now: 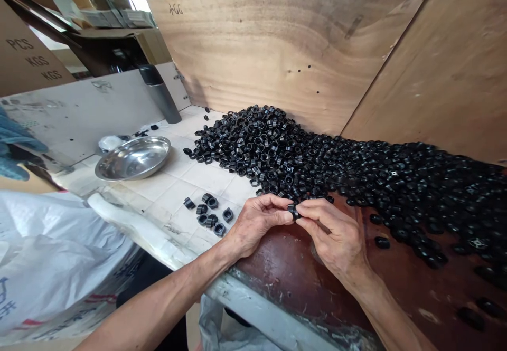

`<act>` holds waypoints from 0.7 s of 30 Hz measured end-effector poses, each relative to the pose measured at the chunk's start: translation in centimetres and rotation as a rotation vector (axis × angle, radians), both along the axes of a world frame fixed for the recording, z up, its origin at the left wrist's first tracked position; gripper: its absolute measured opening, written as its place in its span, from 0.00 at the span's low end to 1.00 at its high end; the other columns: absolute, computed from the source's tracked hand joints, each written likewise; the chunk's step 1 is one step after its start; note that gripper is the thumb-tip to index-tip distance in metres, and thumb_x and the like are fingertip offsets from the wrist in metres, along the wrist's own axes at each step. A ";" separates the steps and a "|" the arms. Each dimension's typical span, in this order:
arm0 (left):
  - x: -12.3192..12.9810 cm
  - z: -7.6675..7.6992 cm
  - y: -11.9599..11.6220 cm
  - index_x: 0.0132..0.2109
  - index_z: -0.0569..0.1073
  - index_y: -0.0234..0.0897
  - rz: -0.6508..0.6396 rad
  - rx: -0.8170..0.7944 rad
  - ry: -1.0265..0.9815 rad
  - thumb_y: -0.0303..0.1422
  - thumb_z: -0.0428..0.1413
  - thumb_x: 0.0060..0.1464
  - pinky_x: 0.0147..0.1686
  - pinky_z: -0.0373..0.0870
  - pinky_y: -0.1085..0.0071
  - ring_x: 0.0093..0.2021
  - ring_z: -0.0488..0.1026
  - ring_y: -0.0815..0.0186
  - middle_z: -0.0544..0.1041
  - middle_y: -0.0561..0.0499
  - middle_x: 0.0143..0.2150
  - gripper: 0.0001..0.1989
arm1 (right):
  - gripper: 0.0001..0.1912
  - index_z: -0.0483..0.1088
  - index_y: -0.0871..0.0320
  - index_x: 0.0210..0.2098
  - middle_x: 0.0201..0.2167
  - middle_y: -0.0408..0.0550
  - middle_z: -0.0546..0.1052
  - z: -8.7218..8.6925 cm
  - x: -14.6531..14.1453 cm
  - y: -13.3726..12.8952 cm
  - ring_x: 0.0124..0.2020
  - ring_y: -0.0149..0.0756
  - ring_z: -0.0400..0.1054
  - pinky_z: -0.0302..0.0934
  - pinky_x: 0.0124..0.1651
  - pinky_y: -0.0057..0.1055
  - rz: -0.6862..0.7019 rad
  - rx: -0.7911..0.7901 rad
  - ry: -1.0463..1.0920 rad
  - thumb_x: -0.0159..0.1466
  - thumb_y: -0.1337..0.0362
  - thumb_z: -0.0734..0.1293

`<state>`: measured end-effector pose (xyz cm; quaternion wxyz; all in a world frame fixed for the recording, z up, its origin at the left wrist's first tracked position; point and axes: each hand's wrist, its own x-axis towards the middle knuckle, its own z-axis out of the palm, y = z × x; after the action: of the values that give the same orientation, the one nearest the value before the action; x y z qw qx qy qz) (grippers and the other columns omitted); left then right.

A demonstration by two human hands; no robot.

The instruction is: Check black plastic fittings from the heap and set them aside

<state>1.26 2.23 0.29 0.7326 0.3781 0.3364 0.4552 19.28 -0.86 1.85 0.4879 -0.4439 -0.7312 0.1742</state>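
My left hand [259, 221] and my right hand [336, 235] meet over the front of the table, fingertips pinched from both sides on a small black plastic part [293, 211]. Fingers cover much of it, so whether it is one piece or two fitted together cannot be told. Just behind the hands rises a heap of black plastic rings [261, 140]. To the right spreads a mass of black rounded caps [396, 171], a few showing a bright cross-shaped mark. Left of my left wrist lies a small loose group of black rings [211, 220].
A shallow steel bowl [134, 160] and a dark grey flask [160, 95] stand at the left. Tall plywood boards [277, 39] wall the back. A white woven sack [51, 256] hangs by the near left edge; blue gloves [18, 142] are above it.
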 end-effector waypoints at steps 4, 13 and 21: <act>0.2 0.1 -0.1 0.41 0.82 0.34 0.002 0.020 0.008 0.32 0.74 0.42 0.44 0.74 0.68 0.35 0.78 0.67 0.83 0.48 0.37 0.18 | 0.04 0.79 0.53 0.38 0.39 0.49 0.81 0.2 0.3 0.0 0.40 0.39 0.77 0.73 0.42 0.33 -0.060 -0.163 0.068 0.66 0.62 0.70; 0.3 1.0 -0.6 0.39 0.82 0.35 0.094 0.295 0.228 0.32 0.71 0.47 0.49 0.73 0.66 0.44 0.77 0.62 0.80 0.48 0.42 0.11 | 0.15 0.79 0.57 0.36 0.25 0.47 0.82 1.2 0.2 -0.2 0.26 0.40 0.79 0.74 0.30 0.30 -0.112 -0.630 0.265 0.60 0.52 0.73; 0.2 0.6 -0.3 0.39 0.81 0.33 -0.012 0.013 0.059 0.34 0.74 0.41 0.40 0.74 0.70 0.33 0.76 0.68 0.82 0.50 0.34 0.18 | 0.04 0.78 0.52 0.39 0.41 0.48 0.82 0.0 0.6 0.3 0.43 0.41 0.77 0.70 0.49 0.36 0.017 -0.115 -0.009 0.67 0.65 0.69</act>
<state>1.41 1.93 0.92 0.7227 0.3981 0.3524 0.4417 19.89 -0.59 1.83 0.4567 -0.4656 -0.7260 0.2180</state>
